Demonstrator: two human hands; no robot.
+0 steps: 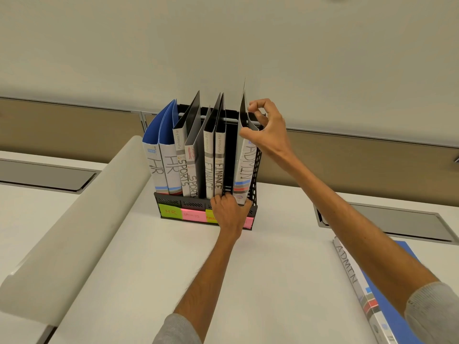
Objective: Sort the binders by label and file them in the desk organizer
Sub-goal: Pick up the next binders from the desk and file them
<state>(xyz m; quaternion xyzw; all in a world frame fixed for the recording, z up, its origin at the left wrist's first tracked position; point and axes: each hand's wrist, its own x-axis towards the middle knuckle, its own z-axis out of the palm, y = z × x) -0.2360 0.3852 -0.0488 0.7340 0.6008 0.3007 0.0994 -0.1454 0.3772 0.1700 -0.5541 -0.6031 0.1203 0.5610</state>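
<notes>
Nearest to me, at the lower right of the frame, a second ADMIN binder [367, 291] lies flat on the table [273, 281], still waiting to be filed. Further up, at the centre of the frame, my left hand [229, 213] rests against the front lip of the black organizer [183, 203], its fingers curled over the edge beside the foot of the binder I am seating; I judge it is there to stop the rack sliding back. Above it, my right hand [267, 127] pinches the top edge of the upright ADMIN binder [244, 167], thumb and fingers closed narrow on the cover, in the rightmost slot. To the left the two FINANCE binders [214, 167], two SPORTS binders [187, 170] and two HR binders [162, 167] already stand in their slots, above the coloured sticky labels [183, 214]. To do this well I should press the binder straight down until its spine sits level with its neighbours, keep the rack braced, and leave room beside it for the last one.
</notes>
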